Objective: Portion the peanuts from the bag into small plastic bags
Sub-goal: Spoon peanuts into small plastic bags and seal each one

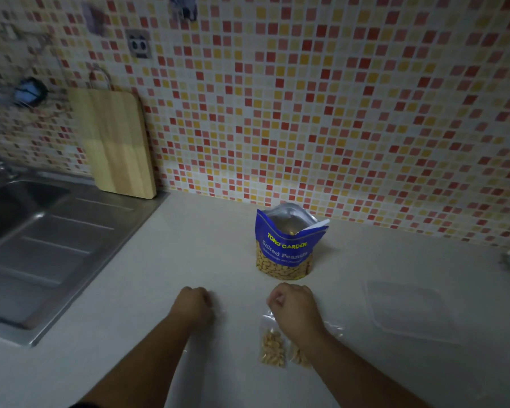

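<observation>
The blue peanut bag (289, 245) stands open on the bench (206, 245), near the far tiled wall. Just nearer, both hands rest knuckles-up and apart. The left hand (193, 304) has its fingers curled under; whether it holds anything cannot be told. The right hand (295, 304) curls over the top of a small plastic bag (273, 346) of peanuts lying flat; a real pinch cannot be confirmed. A second filled bag (299, 356) lies just right, partly under the wrist.

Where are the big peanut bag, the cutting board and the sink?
peanut bag (286, 251): head view, blue front label.
cutting board (115, 142): head view, wooden face.
sink (18, 207): head view, basin wall.
</observation>
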`<state>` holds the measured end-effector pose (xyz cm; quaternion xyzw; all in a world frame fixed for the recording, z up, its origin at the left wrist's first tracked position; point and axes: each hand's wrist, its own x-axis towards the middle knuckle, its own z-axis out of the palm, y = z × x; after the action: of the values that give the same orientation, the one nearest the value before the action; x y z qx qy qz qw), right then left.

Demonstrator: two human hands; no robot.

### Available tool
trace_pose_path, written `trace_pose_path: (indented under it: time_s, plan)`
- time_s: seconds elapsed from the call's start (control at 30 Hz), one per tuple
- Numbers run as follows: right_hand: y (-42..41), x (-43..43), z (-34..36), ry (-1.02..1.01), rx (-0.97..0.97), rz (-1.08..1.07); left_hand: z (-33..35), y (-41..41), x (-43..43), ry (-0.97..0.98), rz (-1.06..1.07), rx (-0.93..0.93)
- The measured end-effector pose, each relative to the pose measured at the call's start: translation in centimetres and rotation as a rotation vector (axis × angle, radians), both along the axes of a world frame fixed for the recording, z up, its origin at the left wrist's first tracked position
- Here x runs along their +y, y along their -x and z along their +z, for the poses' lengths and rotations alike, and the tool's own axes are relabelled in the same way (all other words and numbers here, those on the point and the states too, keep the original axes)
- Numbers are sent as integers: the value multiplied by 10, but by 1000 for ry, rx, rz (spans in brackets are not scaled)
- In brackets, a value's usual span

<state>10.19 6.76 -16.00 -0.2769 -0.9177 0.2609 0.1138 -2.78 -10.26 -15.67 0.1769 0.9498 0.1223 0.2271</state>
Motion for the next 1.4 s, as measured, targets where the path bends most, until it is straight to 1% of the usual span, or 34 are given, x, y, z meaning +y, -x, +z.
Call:
trace_pose_path:
  time_s: [0.17, 0.27, 0.37, 0.47, 0.5, 0.53, 0.6, 0.67, 0.77, 0.87, 1.0, 1.07, 1.1, 1.23, 1.4]
  plan:
    - [4, -10, 5, -13, -43, 70, 2, 4, -7, -114, 33, -64]
    - [6, -16, 7, 57, -87, 96, 10, 6, -10, -186, 22, -45]
    - [10, -20, 11, 259, -72, 81, 17, 10, -12, -301, 11, -111]
    - [15, -25, 24, 624, -15, 120, 36, 9, -10, -434, -41, -251]
    - [17, -26, 30, 701, 8, 147, 44, 8, -7, -472, -61, -301]
    - [19, -25, 35, 725, 37, 172, 53, 6, -3, -508, -78, -334]
    - [23, -22, 46, 672, 99, 186, 69, 4, 6, -581, -85, -364]
    - [26, -18, 58, 629, 163, 123, 83, 1, 16, -688, -43, -394]
    - [27, -7, 75, 663, 258, 3, 97, -3, 28, -828, 12, -473]
    - [22, 5, 99, 708, 283, -29, 110, -5, 40, -893, -12, -467]
    - [16, 19, 133, 785, 309, 57, 126, -4, 56, -905, -65, -416]
    - [14, 27, 145, 786, 296, 96, 132, -4, 62, -890, -108, -445]
    - [12, 31, 150, 748, 266, 123, 133, -4, 65, -884, -128, -463]
    - [6, 48, 167, 494, 101, 250, 138, -4, 73, -824, -209, -479]
    - [6, 56, 176, 345, -19, 301, 148, -5, 81, -735, -309, -481]
